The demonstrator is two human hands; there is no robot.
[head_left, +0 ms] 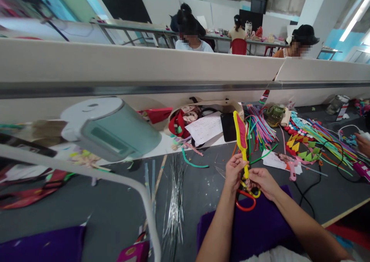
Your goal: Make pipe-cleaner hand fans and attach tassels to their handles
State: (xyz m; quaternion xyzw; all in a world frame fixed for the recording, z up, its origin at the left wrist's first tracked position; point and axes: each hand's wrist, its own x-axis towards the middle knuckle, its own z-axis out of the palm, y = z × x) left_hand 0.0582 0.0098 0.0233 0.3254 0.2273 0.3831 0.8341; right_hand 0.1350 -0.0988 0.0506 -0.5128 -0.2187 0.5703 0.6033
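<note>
My left hand [235, 171] is closed around the stem of a yellow-and-pink pipe-cleaner piece [241, 133], a long yellow loop filled with pink, held upright. My right hand [263, 182] pinches at the lower end of the yellow stem, its fingertips close to the left hand's; the exact grip is partly hidden. Below both hands are scissors [246, 209] with red and yellow handles, over a purple cloth [260, 227]. The blades are hidden behind my fingers.
Colored pipe cleaners [261, 133], a phone [228, 127], a pink glue gun [292, 170] and cords lie beyond my hands. Wire stems [175, 200] and a lamp arm [144, 196] are left, with a pale green bin [124, 135]. A low partition [144, 67] stands behind; another person's hand [363, 143] is far right.
</note>
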